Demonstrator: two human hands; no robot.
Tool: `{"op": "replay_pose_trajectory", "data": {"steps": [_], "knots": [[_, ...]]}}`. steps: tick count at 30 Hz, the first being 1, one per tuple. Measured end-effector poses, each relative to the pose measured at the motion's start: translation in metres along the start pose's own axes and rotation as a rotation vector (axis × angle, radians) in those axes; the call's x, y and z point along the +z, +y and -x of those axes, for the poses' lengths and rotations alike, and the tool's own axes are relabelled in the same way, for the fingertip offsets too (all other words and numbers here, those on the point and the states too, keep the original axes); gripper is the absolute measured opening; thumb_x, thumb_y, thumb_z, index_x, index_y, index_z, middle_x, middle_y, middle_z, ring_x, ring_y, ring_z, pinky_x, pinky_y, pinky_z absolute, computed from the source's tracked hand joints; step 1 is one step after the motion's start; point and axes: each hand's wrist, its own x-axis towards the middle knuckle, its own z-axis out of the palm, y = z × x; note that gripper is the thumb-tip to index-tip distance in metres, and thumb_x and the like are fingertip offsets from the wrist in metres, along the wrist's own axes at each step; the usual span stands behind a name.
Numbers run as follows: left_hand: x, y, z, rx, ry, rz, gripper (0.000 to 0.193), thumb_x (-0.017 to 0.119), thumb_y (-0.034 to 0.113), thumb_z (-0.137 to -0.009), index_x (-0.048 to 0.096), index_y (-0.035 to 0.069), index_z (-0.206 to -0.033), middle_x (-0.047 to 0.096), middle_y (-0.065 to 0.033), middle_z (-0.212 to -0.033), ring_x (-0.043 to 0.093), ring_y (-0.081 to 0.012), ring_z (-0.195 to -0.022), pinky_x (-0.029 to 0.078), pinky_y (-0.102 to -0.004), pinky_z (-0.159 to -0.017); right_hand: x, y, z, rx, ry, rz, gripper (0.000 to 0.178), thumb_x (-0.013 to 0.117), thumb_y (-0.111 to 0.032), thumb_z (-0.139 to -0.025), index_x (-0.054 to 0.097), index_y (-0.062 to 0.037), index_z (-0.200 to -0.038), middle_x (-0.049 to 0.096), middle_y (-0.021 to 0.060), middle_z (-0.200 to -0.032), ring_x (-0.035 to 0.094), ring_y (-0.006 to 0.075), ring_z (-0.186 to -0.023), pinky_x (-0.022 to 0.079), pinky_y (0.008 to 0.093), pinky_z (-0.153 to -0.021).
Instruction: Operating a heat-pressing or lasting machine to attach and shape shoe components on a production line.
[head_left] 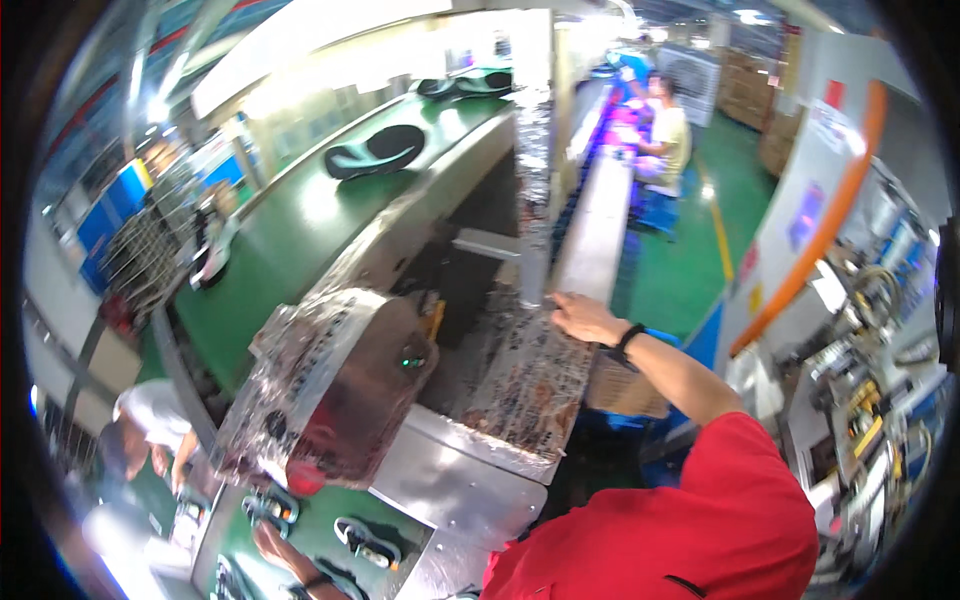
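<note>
My left hand (273,546) is low at the left, over a green belt. Its fingers are pressed together at the near end of a dark sneaker (270,507) with a pale sole. Another sneaker (367,542) lies on the belt to the right of it. My right hand (586,318) reaches out on the right, wearing a black wristband. It lies on a foil-covered ledge (525,395) beside a foil-wrapped post (533,190). Nothing shows in its fingers, which are slightly spread.
A scuffed, foil-wrapped machine housing (365,385) stands between my hands. Behind it, a raised green conveyor (300,235) carries dark shoe soles (375,152). One person (150,435) bends at the left; another (668,135) sits by the far line. Equipment (860,400) crowds the right.
</note>
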Motion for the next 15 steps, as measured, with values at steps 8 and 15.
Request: {"op": "replay_pose_trajectory", "data": {"steps": [8, 15], "knots": [[0.106, 0.375, -0.079, 0.471, -0.323, -0.147, 0.043, 0.061, 0.029, -0.096, 0.059, -0.006, -0.122, 0.062, -0.0127, -0.121, 0.057, -0.0192, -0.112, 0.042, -0.0306, -0.098, -0.009, 0.005, 0.012, -0.052, 0.079, -0.013, 0.057, 0.047, -0.036, -0.097, 0.037, -0.0006, -0.140, 0.057, 0.0251, -0.120, 0.061, 0.0408, -0.103, 0.049, 0.0496, -0.088], [0.325, 0.487, -0.070, 0.718, -0.842, -0.416, 0.077, 0.069, 0.046, -0.087, 0.044, -0.005, -0.139, 0.050, -0.0251, -0.136, 0.051, -0.0331, -0.124, 0.040, -0.0403, -0.104, 0.004, 0.010, 0.005, -0.203, 0.255, -0.095, 0.047, 0.054, -0.034, -0.091, 0.053, 0.0057, -0.117, 0.064, 0.0236, -0.097, 0.064, 0.0383, -0.087, 0.054, 0.0478, -0.071]]}}
